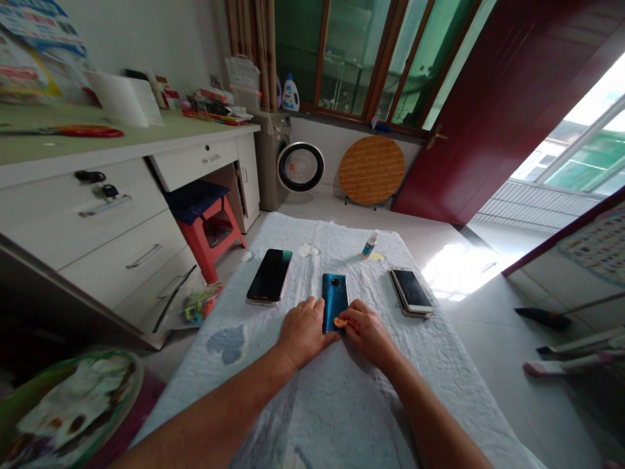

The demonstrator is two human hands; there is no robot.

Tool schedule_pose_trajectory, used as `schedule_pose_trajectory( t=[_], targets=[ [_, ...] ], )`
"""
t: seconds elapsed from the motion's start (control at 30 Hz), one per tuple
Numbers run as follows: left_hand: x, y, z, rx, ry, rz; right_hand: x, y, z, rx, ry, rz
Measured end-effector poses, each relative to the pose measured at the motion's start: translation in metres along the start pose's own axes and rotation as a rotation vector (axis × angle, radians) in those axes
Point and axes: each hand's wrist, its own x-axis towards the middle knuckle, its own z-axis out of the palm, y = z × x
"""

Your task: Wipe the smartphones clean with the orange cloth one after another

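A blue phone (334,296) lies back side up on the cloth-covered table, its camera block at the far end. Against its left edge rests my left hand (303,331), fingers closed round the side and near corner. My right hand (366,331) pinches a small orange piece (340,322) on the lower right of the phone's back. Left of the hands is a black-screened phone (270,276). To the right, a white phone (413,290) lies on a flat, pale item. A small spray bottle (370,245) stands farther back.
The table's cloth (312,417) is pale with heart patterns. A red stool (209,228) and white drawers (112,228) stand at the left, above a filled waste bin (137,384). Behind are a washing machine (273,156) with its door open and a round wooden board (372,169).
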Motion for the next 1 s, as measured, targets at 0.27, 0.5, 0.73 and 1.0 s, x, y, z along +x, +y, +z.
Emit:
schedule_pose_trajectory(
  t=[0.27, 0.5, 0.73, 1.0],
  targets=[
    [0.001, 0.0, -0.003, 0.066, 0.043, 0.034, 0.039, 0.022, -0.004, -0.132, 0.02, 0.035],
    [0.002, -0.002, -0.004, 0.069, 0.059, 0.045, 0.074, 0.037, -0.002, -0.177, 0.128, 0.123],
    [0.004, -0.005, 0.003, 0.009, 0.091, 0.056, 0.061, 0.014, 0.003, -0.134, -0.007, 0.011],
    [0.005, -0.009, 0.008, -0.045, 0.097, 0.076, 0.023, -0.011, -0.011, -0.025, -0.208, -0.028]
  ],
)
